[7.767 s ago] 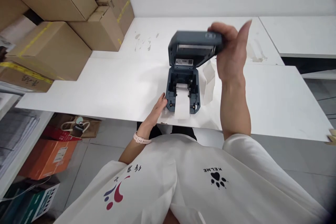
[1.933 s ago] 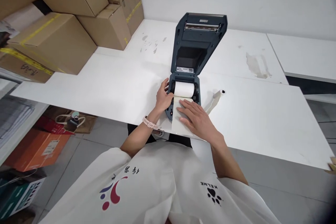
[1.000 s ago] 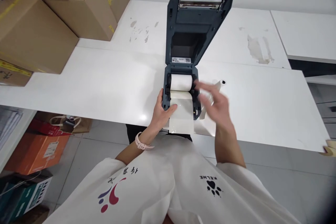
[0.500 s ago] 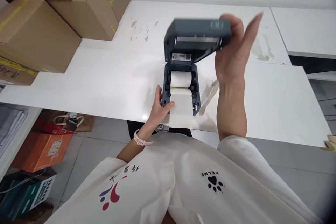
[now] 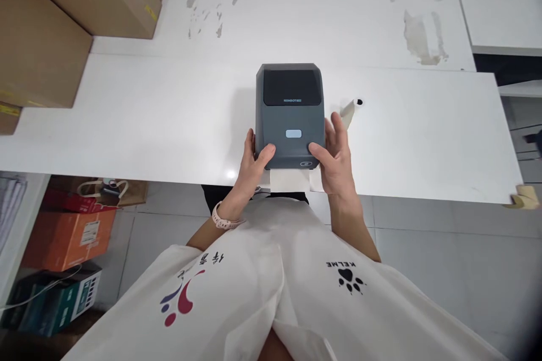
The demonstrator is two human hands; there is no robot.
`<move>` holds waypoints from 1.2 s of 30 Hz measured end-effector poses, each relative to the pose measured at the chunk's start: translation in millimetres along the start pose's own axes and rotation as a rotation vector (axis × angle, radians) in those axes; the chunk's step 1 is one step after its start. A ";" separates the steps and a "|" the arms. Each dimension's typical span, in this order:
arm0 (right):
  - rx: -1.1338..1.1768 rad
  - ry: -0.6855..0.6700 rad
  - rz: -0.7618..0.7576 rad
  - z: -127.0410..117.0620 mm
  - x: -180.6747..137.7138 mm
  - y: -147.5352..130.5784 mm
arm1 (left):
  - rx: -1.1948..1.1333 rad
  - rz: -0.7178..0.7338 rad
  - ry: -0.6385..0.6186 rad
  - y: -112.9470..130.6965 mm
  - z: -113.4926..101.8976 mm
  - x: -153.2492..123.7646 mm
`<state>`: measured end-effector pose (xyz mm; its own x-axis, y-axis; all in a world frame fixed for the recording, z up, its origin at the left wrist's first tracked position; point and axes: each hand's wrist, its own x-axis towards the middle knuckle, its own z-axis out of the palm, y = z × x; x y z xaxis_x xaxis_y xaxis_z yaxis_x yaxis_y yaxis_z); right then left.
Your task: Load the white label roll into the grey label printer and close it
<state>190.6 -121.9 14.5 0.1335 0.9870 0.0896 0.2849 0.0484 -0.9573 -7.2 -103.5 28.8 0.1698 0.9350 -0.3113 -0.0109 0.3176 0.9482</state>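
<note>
A dark grey label printer (image 5: 290, 115) stands near the front edge of the white table (image 5: 169, 118) with its lid down. A strip of white label paper (image 5: 289, 181) sticks out of its front slot. My left hand (image 5: 252, 166) clasps the printer's front left corner, thumb on the lid. My right hand (image 5: 336, 158) clasps the front right corner, thumb pressed on the lid and fingers up along the side. A small rolled paper scrap (image 5: 349, 111) lies just right of the printer.
Cardboard boxes (image 5: 63, 5) are stacked at the table's back left. Below on the left stand an orange box (image 5: 68, 237), a green box (image 5: 51, 304) and a brown bag (image 5: 104, 192). A second white table (image 5: 495, 0) adjoins at the right. Tape residue (image 5: 421, 39) marks the tabletop.
My right hand swung the printer lid down from fully open to closed, then dropped to the front right corner. My left hand stayed at the front left. The paper roll is now covered.
</note>
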 end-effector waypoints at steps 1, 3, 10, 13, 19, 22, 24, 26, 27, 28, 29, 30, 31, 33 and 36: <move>0.057 -0.049 0.043 -1.4 0.4 3.5 | 0.006 0.002 -0.013 0.3 -2.0 -0.5; 0.132 -0.120 0.110 -3.8 1.6 8.3 | 0.009 0.024 -0.037 0.0 -5.7 -0.3; 0.241 -0.098 0.173 3.4 4.8 8.9 | 0.058 0.205 0.045 -15.0 -2.7 12.7; 0.247 -0.072 0.150 8.8 3.0 11.8 | 0.089 0.213 0.034 -17.7 -3.4 13.9; 0.196 -0.106 0.116 9.0 0.9 19.4 | 0.250 0.256 0.246 -25.4 -20.6 -16.0; 0.225 -0.095 0.127 9.4 1.5 22.3 | 0.242 0.230 0.255 -30.7 -23.5 -29.7; 0.220 -0.092 0.113 10.2 1.5 23.4 | 0.195 0.119 0.029 -29.8 -19.1 -32.2; 0.202 -0.101 0.091 10.7 0.9 24.0 | 0.137 -0.001 -0.144 -25.5 -11.9 -30.6; 0.193 -0.106 0.082 10.6 0.5 24.1 | 0.112 -0.045 -0.183 -22.8 -8.6 -29.1; 0.187 -0.110 0.080 10.4 0.2 24.2 | 0.099 -0.073 -0.205 -19.9 -6.1 -27.5; 0.181 -0.110 0.082 10.0 0.0 24.0 | 0.100 -0.081 -0.220 -17.2 -4.9 -26.0; 0.176 -0.106 0.088 9.4 0.2 23.4 | 0.116 -0.077 -0.241 -14.8 -4.9 -24.8; 0.170 -0.093 0.093 8.9 0.7 22.3 | 0.143 -0.062 -0.268 -13.0 -6.0 -23.8; 0.156 -0.044 0.096 7.7 3.6 17.9 | 0.214 -0.009 -0.326 -11.2 -10.8 -23.0; 0.087 0.022 0.048 6.5 12.1 6.1 | 0.303 0.126 -0.292 -13.1 -19.9 -24.4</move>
<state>187.7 -108.6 8.0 0.1662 0.9849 0.0478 0.1944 0.0148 -0.9808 -30.8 -127.3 22.7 0.4577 0.8658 -0.2023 0.2327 0.1029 0.9671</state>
